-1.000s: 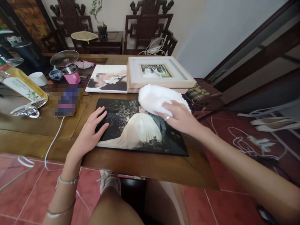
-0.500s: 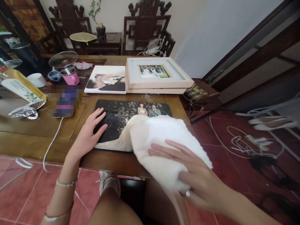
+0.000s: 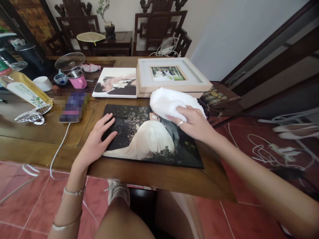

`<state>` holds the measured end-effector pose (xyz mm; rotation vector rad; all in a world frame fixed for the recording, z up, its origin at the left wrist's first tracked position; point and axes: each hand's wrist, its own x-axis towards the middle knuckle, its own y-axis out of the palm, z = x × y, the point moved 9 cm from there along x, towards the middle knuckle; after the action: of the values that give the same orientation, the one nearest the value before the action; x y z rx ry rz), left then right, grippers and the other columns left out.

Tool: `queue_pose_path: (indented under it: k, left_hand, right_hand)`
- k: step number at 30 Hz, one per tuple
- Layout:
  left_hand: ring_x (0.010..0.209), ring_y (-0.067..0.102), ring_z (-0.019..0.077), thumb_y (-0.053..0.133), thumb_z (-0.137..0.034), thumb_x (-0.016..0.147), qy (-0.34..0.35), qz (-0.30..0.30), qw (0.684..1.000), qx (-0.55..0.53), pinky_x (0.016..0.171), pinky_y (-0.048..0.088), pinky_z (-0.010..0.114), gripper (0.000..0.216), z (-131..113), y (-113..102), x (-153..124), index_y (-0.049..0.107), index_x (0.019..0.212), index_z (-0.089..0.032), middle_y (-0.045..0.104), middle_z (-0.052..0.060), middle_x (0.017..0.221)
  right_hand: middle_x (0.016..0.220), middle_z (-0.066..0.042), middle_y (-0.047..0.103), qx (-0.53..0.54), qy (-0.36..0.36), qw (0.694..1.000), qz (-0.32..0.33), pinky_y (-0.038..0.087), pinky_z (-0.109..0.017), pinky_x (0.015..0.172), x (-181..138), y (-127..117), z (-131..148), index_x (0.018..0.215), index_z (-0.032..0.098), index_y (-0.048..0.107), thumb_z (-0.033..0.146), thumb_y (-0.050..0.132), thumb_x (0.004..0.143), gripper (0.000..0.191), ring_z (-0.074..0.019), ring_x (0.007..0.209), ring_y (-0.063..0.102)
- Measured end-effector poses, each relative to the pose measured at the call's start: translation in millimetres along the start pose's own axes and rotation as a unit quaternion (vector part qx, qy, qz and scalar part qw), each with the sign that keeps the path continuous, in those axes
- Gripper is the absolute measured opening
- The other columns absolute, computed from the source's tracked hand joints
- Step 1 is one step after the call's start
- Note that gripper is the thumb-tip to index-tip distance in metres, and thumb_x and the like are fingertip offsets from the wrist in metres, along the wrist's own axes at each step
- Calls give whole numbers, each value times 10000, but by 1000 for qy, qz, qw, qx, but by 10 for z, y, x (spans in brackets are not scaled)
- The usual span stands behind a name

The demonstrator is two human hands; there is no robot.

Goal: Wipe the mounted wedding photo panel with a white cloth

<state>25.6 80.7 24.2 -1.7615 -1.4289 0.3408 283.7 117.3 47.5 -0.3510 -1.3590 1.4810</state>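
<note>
- Your left hand (image 3: 96, 142) is flat and relaxed, with the fingers spread; it grasps nothing, and its fingertips rest on the left edge of the picture panel.
- Your right hand (image 3: 194, 124) is bent around a thick, white, fluffy cloth (image 3: 165, 101) and grasps it; a ring is seen on one finger.
- The thin, rectangular, dark picture panel (image 3: 149, 142), which shows a long pale dress and a grey suit, lies flat before you on the brown wooden table (image 3: 142, 174), near its front edge.
- The cloth is over the upper right part of this panel and hides some of the printed figures. In your view it also overlaps the front of the deep, pale wooden photo frame (image 3: 198, 74); whether it touches this frame, I cannot tell.
- This frame lies behind the panel, and just to its left is a white-edged photo board (image 3: 122, 89).
- To the left of your left hand there is a rectangular device (image 3: 72, 108), blurred in the picture, with a white cable (image 3: 59, 146) which hangs over the table edge.
- Farther left lie a clear claw clip (image 3: 35, 114) and a tilted bottle of yellow liquid (image 3: 28, 88); behind the device stands a pink mug (image 3: 79, 82).
</note>
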Motion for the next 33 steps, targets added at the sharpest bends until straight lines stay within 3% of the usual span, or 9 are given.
queue_pose_path:
  k: [4,7,10,15,21,24,27,29,33]
  left_hand:
    - [1418,318,217,519,-351,939,3,-5,1000,3,1181,235,427,448,-1,-3,-1,516,1349,-171,401,104,1506]
    - [1416,322,221,516,-353,940,9,-5,1000,9,1178,240,438,448,-7,1,6,515,1348,-170,402,111,1504]
    - [1414,326,228,512,-363,941,12,-6,1000,14,1174,245,455,446,-7,5,7,514,1348,-183,404,109,1504]
    - [1417,319,229,504,-370,945,15,-9,1000,16,1175,238,465,444,-4,-2,2,507,1355,-196,400,102,1507]
    - [1421,310,221,515,-348,942,18,3,1000,17,1182,234,433,443,-24,7,3,521,1347,-168,388,111,1512]
    - [1419,316,220,518,-345,941,22,-1,1000,13,1181,238,431,437,-32,2,-1,523,1347,-182,393,104,1510]
    - [1416,322,223,518,-351,941,22,-2,1000,7,1180,240,434,432,-30,3,-5,527,1342,-190,399,102,1507]
    - [1416,321,223,518,-355,940,19,-3,1000,6,1179,240,438,432,-25,2,-5,529,1340,-193,400,101,1506]
    - [1418,318,224,514,-362,941,13,-3,1000,10,1176,240,454,434,-14,2,2,526,1341,-195,398,99,1508]
  right_hand:
    - [660,-41,569,-20,4,1000,-14,505,-402,682,-91,13,130,630,242,361,322,481,879,288,-256,730,590]
    - [1037,-127,675,-23,-60,998,-19,493,-496,892,-407,-21,507,691,230,444,192,494,827,150,-297,1021,612]
    - [1306,-170,580,35,-116,993,-6,397,-524,1052,-777,-83,927,714,210,469,78,489,739,136,-291,1246,519]
    - [1373,-108,548,82,-179,978,67,356,-509,1099,-1078,-103,1308,798,205,532,60,477,714,176,-254,1339,436]
    - [1280,-131,604,25,-144,989,28,479,-493,965,-677,-99,721,743,220,498,103,474,771,123,-281,1191,559]
    - [929,-106,676,-17,-76,997,13,541,-445,761,-362,-49,273,696,229,476,249,474,862,167,-290,933,634]
    - [665,-45,577,-29,-9,1000,2,531,-400,632,-192,-21,-2,634,236,406,355,471,890,290,-248,694,604]
    - [740,-62,626,-34,-15,999,-16,544,-432,704,-216,-41,28,651,234,420,335,481,884,261,-263,762,630]
    - [1228,-135,633,-24,-82,996,-12,467,-509,989,-551,-94,415,707,223,476,164,490,822,130,-294,1169,576]
